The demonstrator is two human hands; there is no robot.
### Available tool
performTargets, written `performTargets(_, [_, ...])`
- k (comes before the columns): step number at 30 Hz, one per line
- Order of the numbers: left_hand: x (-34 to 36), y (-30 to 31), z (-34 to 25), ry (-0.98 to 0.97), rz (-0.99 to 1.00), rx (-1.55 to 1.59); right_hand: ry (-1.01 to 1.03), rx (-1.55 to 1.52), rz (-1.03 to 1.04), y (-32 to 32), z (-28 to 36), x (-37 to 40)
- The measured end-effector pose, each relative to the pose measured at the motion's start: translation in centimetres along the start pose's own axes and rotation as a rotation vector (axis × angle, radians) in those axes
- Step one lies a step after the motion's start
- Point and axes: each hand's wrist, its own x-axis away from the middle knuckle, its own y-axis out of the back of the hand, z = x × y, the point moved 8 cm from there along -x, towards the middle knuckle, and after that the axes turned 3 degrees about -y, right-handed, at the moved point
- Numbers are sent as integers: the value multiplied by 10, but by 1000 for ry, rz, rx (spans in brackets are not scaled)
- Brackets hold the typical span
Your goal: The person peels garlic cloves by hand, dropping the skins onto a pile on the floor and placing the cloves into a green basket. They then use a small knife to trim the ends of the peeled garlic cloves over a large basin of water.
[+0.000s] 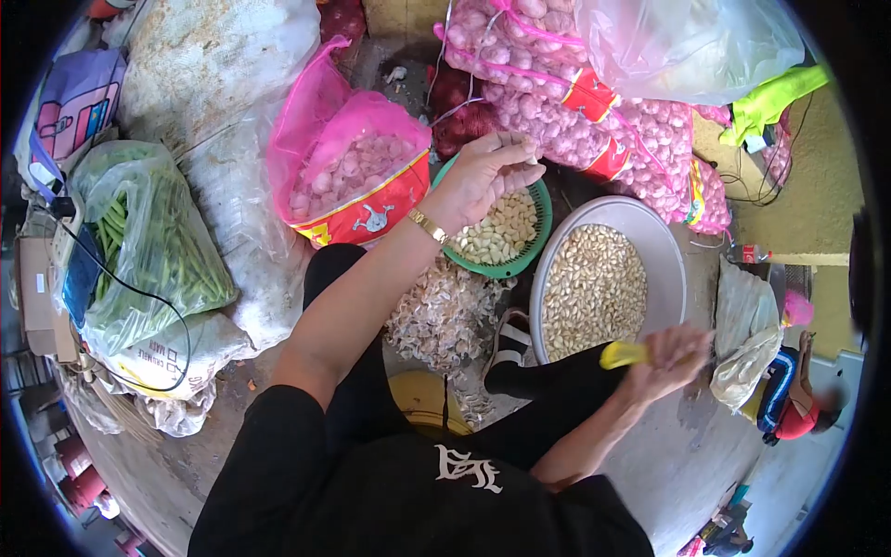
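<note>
Above a green basket (544,227) of peeled garlic cloves (497,234), my left hand (483,181) is closed, its fingertips pinching a small pale piece that looks like a garlic clove (532,159). A gold watch (429,226) circles that wrist. My right hand (676,357) is closed around a yellow-handled tool (623,355); motion blurs the fingers and no blade shows. Close to this hand stands a large pale basin (670,269) of unpeeled garlic cloves (594,288). Garlic skins (441,316) lie heaped on the floor below the basket.
Pink mesh sacks of garlic bulbs (640,139) are piled ahead, with an opened sack (357,186) left of the basket. A plastic bag of green beans (153,232) sits at far left. Another person (800,408) is at far right.
</note>
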Motion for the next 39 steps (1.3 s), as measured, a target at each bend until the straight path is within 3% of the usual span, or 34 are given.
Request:
performTargets(3, [6, 3, 4, 31, -11, -25, -136, -119, -31, 8, -27, 25])
performTargets(5, [5, 3, 0, 0, -15, -30, -120, -166, 207, -28, -23, 18])
performTargets(9, [10, -1, 2, 13, -9, -23, 75, -114, 205, -67, 35, -40])
performTargets(12, [12, -3, 3, 29, -4, -52, 117, -63, 320, -107, 82, -81])
performTargets(14, [16, -5, 1, 26, -20, -74, 142, -124, 525, -131, 102, -89])
performTargets(16, [18, -6, 1, 31, -22, -75, 135, -143, 523, -119, 99, -74])
performTargets(18, [18, -8, 4, 40, -20, -70, 163, -102, 448, -94, 81, -50])
performTargets(20, [19, -7, 6, 56, -28, -48, 193, -78, 149, -68, 58, -34])
performTargets(22, [22, -8, 9, 74, -16, -56, 122, 28, 85, -39, 34, -9])
performTargets(24, [20, -7, 10, 80, -2, -67, -47, 146, -55, 5, -15, 32])
performTargets(26, [24, -5, 16, 84, 29, -54, -423, 465, -188, 9, -60, 37])
performTargets(32, [48, -25, 18, 106, 58, -88, -726, 703, 255, -88, -129, 22])
performTargets(35, [58, -27, 19, 55, 62, -69, -524, 788, 400, -98, -145, 7])
performTargets(39, [81, -28, 12, -45, 10, -94, -300, 821, 446, -107, -149, 16])
